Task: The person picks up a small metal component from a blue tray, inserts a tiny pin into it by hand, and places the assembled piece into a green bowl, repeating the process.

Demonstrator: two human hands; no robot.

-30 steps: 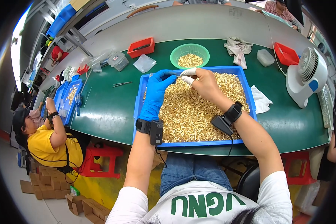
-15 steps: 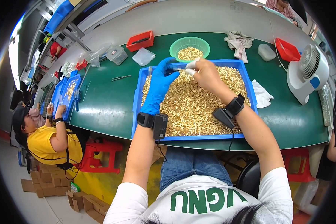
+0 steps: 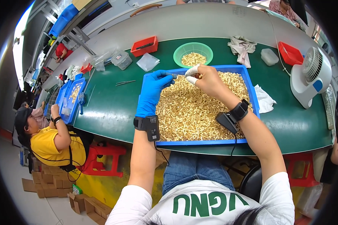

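A blue glove covers my left hand, whose thumb and fingers are pinched together over the far left part of a blue tray. My right hand wears white finger covers on the thumb and forefinger, and these are pinched too. The two sets of fingertips nearly meet, with something small and thin between them, too small to make out. Under both hands, small brass-coloured metal pieces fill the tray. Just beyond it stands a green plastic colander holding more of the same pieces.
Tweezers, a clear plastic box and a red bin lie to the left. On the right are a white cloth, a grey rag, another red bin and a white fan. A person in yellow sits at left.
My left hand has drawn slightly left and nearer, and its fingers have closed more. My right hand stays pinched close to it. The whole view has shifted a little.
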